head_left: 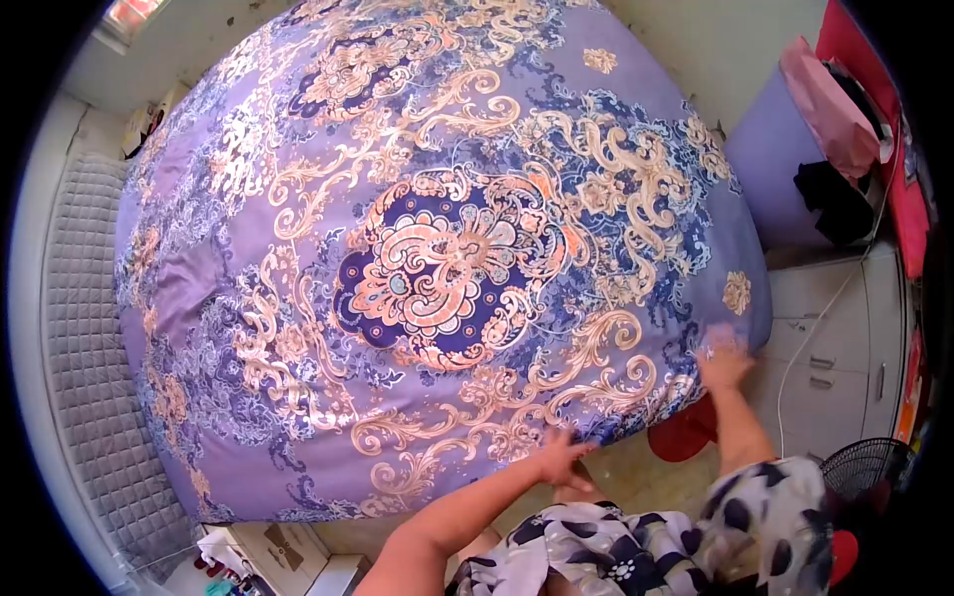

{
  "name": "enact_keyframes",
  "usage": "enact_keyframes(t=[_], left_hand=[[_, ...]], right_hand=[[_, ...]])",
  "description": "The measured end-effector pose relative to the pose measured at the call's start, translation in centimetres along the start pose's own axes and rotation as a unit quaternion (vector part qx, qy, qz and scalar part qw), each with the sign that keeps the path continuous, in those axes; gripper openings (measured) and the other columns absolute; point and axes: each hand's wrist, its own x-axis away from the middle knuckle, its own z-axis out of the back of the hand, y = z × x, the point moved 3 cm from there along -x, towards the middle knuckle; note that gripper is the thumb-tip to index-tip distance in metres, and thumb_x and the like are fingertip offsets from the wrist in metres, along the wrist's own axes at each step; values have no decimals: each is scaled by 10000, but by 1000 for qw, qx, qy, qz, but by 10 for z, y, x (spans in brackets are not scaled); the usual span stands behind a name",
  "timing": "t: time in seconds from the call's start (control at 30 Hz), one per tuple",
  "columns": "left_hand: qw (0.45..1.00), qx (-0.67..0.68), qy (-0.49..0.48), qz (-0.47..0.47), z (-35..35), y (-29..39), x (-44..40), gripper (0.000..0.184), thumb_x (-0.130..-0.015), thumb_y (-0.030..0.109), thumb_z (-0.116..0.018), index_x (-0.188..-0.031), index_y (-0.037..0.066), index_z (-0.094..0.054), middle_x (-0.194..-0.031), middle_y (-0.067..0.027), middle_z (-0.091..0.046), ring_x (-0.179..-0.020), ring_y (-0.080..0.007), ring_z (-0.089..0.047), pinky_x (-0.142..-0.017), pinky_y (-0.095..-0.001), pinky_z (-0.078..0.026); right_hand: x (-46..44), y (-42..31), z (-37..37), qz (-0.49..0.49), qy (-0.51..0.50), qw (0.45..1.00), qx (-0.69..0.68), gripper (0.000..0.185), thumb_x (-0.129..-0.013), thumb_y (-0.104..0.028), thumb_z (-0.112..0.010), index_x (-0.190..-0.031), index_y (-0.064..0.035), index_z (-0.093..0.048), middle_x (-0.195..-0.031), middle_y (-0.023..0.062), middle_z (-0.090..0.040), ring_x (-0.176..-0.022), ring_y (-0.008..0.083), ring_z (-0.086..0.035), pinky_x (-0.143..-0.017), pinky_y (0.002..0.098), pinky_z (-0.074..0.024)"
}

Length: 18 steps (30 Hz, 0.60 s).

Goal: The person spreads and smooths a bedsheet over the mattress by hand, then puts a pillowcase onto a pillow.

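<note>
A purple bedspread point(234, 392) with cream scrolls and a dark blue medallion lies over the bed. At its near edge is my left hand point(564, 459), fingers apart and holding nothing that I can see. My right hand point(727, 363) is at the near right corner of the bedspread, over or against the cloth. Motion smears its fingers, so whether they grip the fabric does not show.
A grey quilted headboard point(94, 368) borders the bed on the left. White drawers point(820, 372) and a purple bin point(770, 164) with cloth on it stand at right. A white cable point(807, 343) hangs there. Nearby are a red stool point(679, 437) and a black fan point(870, 467).
</note>
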Motion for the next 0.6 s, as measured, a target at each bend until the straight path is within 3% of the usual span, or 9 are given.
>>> enact_keyframes(t=[0.07, 0.1, 0.13, 0.17, 0.23, 0.27, 0.33, 0.43, 0.6], left_hand=[[974, 199, -73, -84, 19, 13, -21, 932, -679, 561, -720, -1403, 128, -325, -1361, -261, -362, -1271, -423, -325, -1008, -491, -326], [932, 330, -105, -110, 39, 20, -31, 883, -710, 533, -713, -1387, 98, -350, -1314, -250, -448, -1240, -386, -411, -1000, -438, -367], [935, 323, 6, -143, 71, 15, -34, 849, -701, 497, -729, -1356, 84, -381, -1277, -240, -474, -1204, -378, -435, -990, -430, -372], [945, 184, 232, -139, 109, -6, -27, 815, -691, 461, -744, -1325, 70, -412, -1240, -230, -500, -1168, -369, -459, -980, -422, -376], [791, -95, 603, 46, 173, -51, -8, 748, -673, 389, -775, -1262, 41, -475, -1165, -209, -552, -1095, -353, -508, -960, -406, -386], [835, 43, 505, 215, 200, -71, -2, 839, -686, 428, -758, -1353, 98, -370, -1427, -246, -269, -1341, -406, -205, -1039, -557, -217], [769, 102, 525, 349, 240, -86, 16, 1154, -608, 505, -791, -1455, 156, -89, -1489, -226, -82, -1367, -413, -100, -1049, -593, -160], [645, 313, 546, 434, 275, -154, -14, 1298, -519, 674, -746, -1461, 181, -2, -1485, -279, 35, -1367, -461, 24, -1051, -610, -132], [695, 337, 482, 413, 319, -107, -41, 1379, -507, 720, -720, -1450, 195, 139, -1467, -267, 194, -1333, -487, 185, -1002, -690, -12]], right_hand=[[-18, 65, -27, -279, -191, 940, -50, 653, -772, -462, -600, -1353, -250, -390, -1436, 80, -296, -1251, 332, -349, -919, 618, -317], [-22, 57, -12, -222, -135, 964, -56, 655, -769, -428, -621, -1351, -234, -392, -1433, 87, -298, -1261, 330, -337, -920, 620, -317], [-21, 45, 5, -168, -77, 981, -59, 658, -765, -394, -642, -1349, -219, -394, -1431, 94, -300, -1271, 328, -324, -922, 621, -317], [-21, 13, 16, -103, -59, 988, -99, 682, -764, -406, -641, -1360, -205, -378, -1439, 99, -283, -1292, 345, -275, -944, 635, -270], [-20, -54, 37, 34, -38, 983, -178, 731, -762, -429, -637, -1383, -176, -345, -1456, 108, -249, -1335, 378, -176, -988, 664, -174], [-18, -90, 24, 90, -60, 979, -176, 787, -772, -489, -613, -1419, -175, -291, -1489, 119, -189, -1364, 398, -97, -1009, 674, -111], [-19, -131, -20, 50, -210, 967, -138, 1009, -774, -683, -493, -1476, -187, 36, -1515, 142, 164, -1372, 388, 179, -1018, 659, 53], [-29, -135, -26, 41, -202, 968, -142, 1034, -774, -674, -506, -1474, -152, 47, -1506, 162, 184, -1364, 396, 199, -1020, 646, 77], [-32, -132, -26, 57, -238, 958, -150, 1062, -767, -659, -516, -1464, -90, 49, -1492, 203, 190, -1345, 428, 221, -1008, 651, 93]])
